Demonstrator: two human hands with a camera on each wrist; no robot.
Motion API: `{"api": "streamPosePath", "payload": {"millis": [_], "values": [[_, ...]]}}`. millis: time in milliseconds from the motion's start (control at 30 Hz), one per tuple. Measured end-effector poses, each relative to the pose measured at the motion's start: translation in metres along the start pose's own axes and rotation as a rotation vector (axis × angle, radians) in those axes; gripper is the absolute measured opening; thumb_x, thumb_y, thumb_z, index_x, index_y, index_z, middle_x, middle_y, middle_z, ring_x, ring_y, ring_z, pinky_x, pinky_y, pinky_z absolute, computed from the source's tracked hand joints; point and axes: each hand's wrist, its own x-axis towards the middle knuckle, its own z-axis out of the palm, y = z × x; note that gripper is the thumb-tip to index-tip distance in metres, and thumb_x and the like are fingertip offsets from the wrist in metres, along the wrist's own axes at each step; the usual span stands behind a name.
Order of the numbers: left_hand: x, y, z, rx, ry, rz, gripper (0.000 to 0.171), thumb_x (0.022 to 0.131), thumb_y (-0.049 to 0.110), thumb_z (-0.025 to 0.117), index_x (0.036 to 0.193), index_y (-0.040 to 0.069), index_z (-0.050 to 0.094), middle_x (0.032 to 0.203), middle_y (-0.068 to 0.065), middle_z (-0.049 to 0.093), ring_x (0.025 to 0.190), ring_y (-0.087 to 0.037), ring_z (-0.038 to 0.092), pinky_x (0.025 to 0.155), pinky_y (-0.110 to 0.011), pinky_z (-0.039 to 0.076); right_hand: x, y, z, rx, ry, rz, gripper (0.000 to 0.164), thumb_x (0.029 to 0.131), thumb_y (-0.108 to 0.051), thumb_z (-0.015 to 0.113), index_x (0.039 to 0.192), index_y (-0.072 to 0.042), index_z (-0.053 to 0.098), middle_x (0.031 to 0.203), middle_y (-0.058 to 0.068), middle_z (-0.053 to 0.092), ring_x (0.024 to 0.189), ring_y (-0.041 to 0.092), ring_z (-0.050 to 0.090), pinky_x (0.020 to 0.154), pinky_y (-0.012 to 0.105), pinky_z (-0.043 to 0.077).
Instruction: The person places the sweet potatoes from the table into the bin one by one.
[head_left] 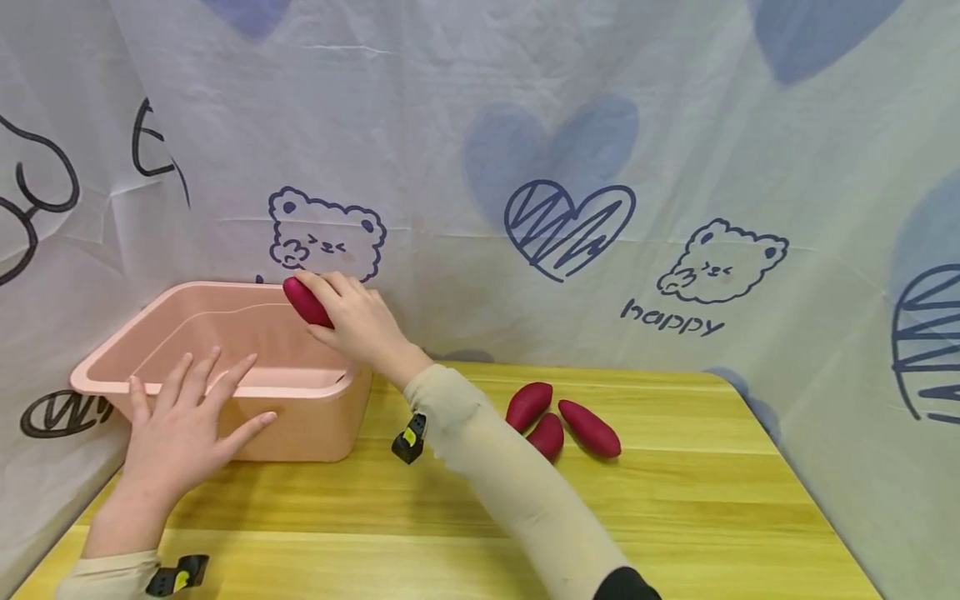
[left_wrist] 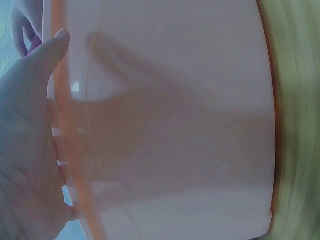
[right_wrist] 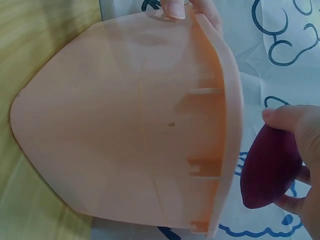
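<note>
A pink plastic basin (head_left: 292, 425) stands at the left of the table. My right hand (head_left: 363, 321) grips a purple-red sweet potato (head_left: 306, 302) above the basin's right end. In the right wrist view the sweet potato (right_wrist: 272, 167) is held between thumb and fingers, beside the rim. My left hand (head_left: 183, 425) rests on the basin's near rim, its fingers spread and straight. The left wrist view shows that hand (left_wrist: 30, 120) along the rim, thumb extended over the basin wall (left_wrist: 175, 130). The part of the basin's floor behind the near rim is hidden.
Three more sweet potatoes (head_left: 591, 429) lie on the wooden table (head_left: 697, 500) right of the basin, two partly covered by the right forearm. A printed cloth (head_left: 450, 167) with bears and hearts hangs behind the table and along its sides.
</note>
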Motion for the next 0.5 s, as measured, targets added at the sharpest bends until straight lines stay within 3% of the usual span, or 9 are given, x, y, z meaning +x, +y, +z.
{"api": "streamPosePath", "payload": {"millis": [200, 500], "values": [[-0.001, 0.000, 0.000, -0.004, 0.021, 0.005, 0.079, 0.087, 0.065, 0.056, 0.154, 0.037, 0.024, 0.161, -0.017, 0.021, 0.150, -0.043, 0.007, 0.109, -0.072, -0.020, 0.003, -0.003, 0.011, 0.044, 0.021, 0.021, 0.065, 0.091, -0.040, 0.066, 0.148, -0.023, 0.039, 0.128, -0.001, 0.059, 0.112, 0.012, 0.060, 0.097, 0.028, 0.047], [-0.001, -0.001, 0.000, 0.002, 0.041, 0.009, 0.079, 0.086, 0.065, 0.057, 0.153, 0.038, 0.026, 0.160, -0.017, 0.025, 0.149, -0.042, 0.012, 0.110, -0.073, -0.016, 0.007, -0.003, 0.028, 0.301, -0.011, 0.111, 0.071, 0.090, -0.033, 0.069, 0.150, -0.018, 0.035, 0.135, 0.004, 0.055, 0.117, 0.013, 0.056, 0.097, 0.020, 0.050]]}}
